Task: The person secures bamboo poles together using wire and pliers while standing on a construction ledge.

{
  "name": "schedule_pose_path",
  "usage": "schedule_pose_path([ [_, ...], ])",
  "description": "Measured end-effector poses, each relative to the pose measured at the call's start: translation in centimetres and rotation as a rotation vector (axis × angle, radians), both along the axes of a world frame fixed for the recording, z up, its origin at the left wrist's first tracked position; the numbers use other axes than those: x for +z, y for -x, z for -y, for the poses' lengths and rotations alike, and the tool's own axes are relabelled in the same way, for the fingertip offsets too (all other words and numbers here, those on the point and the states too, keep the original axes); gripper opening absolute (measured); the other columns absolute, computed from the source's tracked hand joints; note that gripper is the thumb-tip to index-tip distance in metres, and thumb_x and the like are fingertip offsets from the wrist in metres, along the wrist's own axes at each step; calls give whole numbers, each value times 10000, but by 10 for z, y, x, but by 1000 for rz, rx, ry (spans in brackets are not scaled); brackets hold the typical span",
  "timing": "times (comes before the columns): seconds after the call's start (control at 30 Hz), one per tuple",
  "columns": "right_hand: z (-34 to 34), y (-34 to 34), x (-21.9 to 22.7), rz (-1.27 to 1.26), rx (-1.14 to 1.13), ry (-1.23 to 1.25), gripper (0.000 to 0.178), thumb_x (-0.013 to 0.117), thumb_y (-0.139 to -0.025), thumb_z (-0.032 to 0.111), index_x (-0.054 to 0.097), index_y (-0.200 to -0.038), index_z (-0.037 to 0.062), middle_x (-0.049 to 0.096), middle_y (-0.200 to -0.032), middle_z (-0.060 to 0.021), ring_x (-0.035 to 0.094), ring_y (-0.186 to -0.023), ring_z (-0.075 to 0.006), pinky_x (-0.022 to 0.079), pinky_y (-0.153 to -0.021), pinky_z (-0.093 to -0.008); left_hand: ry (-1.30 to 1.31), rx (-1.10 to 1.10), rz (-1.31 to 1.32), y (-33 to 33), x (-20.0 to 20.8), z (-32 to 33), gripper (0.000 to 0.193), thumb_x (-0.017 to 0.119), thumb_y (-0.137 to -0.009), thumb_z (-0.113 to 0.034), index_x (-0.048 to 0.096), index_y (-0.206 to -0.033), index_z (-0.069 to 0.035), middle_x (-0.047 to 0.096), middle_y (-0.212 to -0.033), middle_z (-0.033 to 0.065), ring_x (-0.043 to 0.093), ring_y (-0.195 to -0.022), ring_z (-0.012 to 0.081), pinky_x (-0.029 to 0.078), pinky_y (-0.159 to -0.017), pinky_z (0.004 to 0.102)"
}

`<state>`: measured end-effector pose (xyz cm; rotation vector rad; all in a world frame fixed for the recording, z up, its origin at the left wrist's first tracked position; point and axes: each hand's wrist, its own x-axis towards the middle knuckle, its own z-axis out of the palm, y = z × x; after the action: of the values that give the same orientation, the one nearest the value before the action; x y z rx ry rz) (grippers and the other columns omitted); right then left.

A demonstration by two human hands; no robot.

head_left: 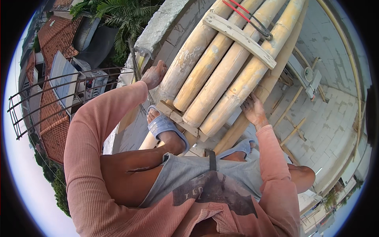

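Observation:
Several thick, pale yellow bamboo poles (213,81) lie side by side as a platform in front of me, tied together by a wooden crosspiece (239,38). My left hand (154,75) is closed against the outer side of the leftmost pole, its fingers curled at the edge. On the opposite side, my right hand (254,111) is closed on the rightmost pole, fingertips partly hidden beneath it. A second wooden batten (179,118) sits under the near pole ends. Beside it is my foot in a blue slipper (167,128).
Rough concrete wall top (158,27) runs along the left. A rusty rebar frame (51,93) juts out over tiled roofs (59,35) far below. To the right, a deep drop shows a block wall (327,118) and bamboo struts (290,104). Red and black cables (246,17) cross the poles.

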<state>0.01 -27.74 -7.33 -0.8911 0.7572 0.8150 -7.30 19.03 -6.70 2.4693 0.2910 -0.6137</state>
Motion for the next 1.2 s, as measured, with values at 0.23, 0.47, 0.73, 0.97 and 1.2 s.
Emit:
schedule_pose_path([
  [0.23, -63, 42, -109, -225, -185, -205, 487, 455, -1071, 360, 450, -1479, 93, 515, -1473, -123, 510, -1331, -267, 355, -1168, -412, 288, 285, -32, -9, -53, -6, 385, 488, -1055, -391, 450, -1188, -31, 679, -1013, 252, 703, -958, 385, 517, -859, 460],
  [0.47, -109, 58, -170, -286, -311, -179, 480, 463, -1069, 354, 457, -1474, 96, 521, -1468, -120, 517, -1323, -270, 366, -1159, -413, 606, -28, 267, -9, -92, 11, 418, 604, -1014, -368, 539, -1232, -18, 646, -1219, 183, 692, -1003, 301, 560, -805, 408],
  [0.73, -112, 71, -199, -314, -368, -147, 473, 473, -1066, 347, 466, -1468, 99, 527, -1462, -118, 525, -1314, -273, 378, -1150, -415, 948, 283, -186, 3, -98, 22, 405, 568, -1030, -352, 540, -1256, -17, 652, -1222, 168, 694, -996, 277, 569, -819, 398],
  [0.97, -102, 76, -186, -319, -330, -119, 467, 481, -1063, 340, 473, -1464, 101, 533, -1458, -115, 532, -1305, -276, 389, -1142, -417, 1142, 502, -415, 1, -100, 16, 398, 536, -1045, -339, 541, -1278, -16, 658, -1226, 155, 695, -991, 255, 576, -832, 388],
  [1.2, -84, 70, -152, -308, -234, -72, 460, 489, -1060, 334, 481, -1459, 104, 539, -1453, -113, 539, -1297, -279, 400, -1134, -419, 1283, 668, -538, -12, -104, 17, 393, 504, -1060, -325, 542, -1299, -16, 664, -1229, 142, 697, -985, 233, 584, -845, 379],
])
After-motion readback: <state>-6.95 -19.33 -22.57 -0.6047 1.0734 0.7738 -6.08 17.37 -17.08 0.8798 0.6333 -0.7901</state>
